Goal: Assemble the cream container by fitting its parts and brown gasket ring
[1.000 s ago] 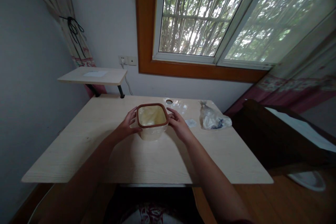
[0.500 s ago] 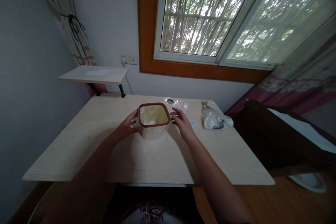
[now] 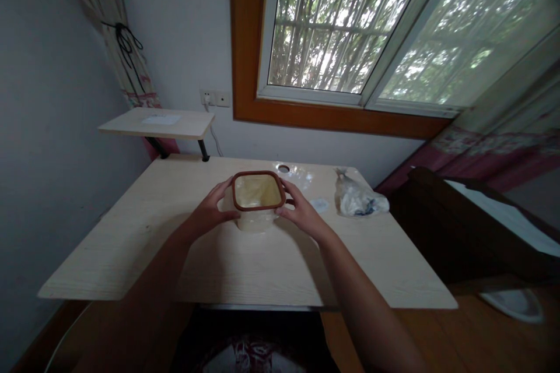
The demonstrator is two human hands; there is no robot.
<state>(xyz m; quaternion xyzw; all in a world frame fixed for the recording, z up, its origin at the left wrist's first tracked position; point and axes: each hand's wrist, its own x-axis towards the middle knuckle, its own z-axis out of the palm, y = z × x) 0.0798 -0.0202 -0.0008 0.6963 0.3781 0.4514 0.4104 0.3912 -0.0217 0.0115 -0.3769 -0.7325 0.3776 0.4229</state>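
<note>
A cream plastic container (image 3: 257,221) with a brown rim stands near the middle of the wooden desk (image 3: 262,271). Its rounded-square top faces up, and its pale yellowish inside shows. My left hand (image 3: 213,210) is closed around its left side, thumb at the front and fingers toward the back. On the right side, my right hand (image 3: 301,210) grips it in the same way, thumb at the front near the rim. The far fingers of both hands are partly hidden behind the container.
A clear plastic bag (image 3: 359,198) with something inside lies at the desk's right. A small clear piece of plastic (image 3: 319,205) is beside it. A raised shelf (image 3: 157,122) with a paper stands at the back left. Near the back edge is a round cable hole (image 3: 283,169).
My right hand has moved in from just off the container's right side and closed on it. The left hand stays on its side; the container has barely shifted.
</note>
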